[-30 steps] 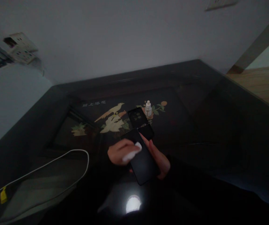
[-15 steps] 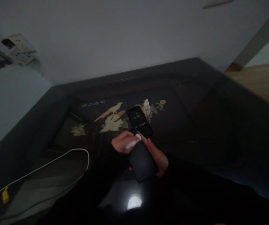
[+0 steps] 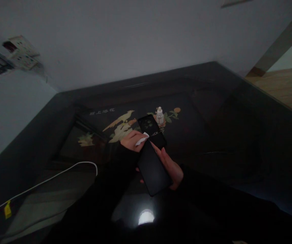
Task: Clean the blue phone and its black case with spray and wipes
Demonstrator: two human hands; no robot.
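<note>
A black smartphone (image 3: 154,169) lies tilted in my right hand (image 3: 171,168), its dark screen facing up. The fingers wrap beneath it and some tips show at its left edge. My left hand (image 3: 132,139) pinches a white wipe (image 3: 142,138) at the phone's far end. Just beyond, a black phone case (image 3: 149,124) with a camera cutout and a chain (image 3: 158,132) across it rests on the table. A small clear bottle with a white dropper cap (image 3: 159,117) stands upright beside the case.
The dark glossy table (image 3: 199,135) bears an inlaid bird and flower picture (image 3: 120,130). A white cable (image 3: 59,173) with a yellow tag (image 3: 7,210) curves along the left. Walls stand behind and to the left, with power sockets (image 3: 23,54) at the upper left.
My left hand has moved with the wipe up the phone, from its upper screen to the far end. The right hand and phone have barely shifted.
</note>
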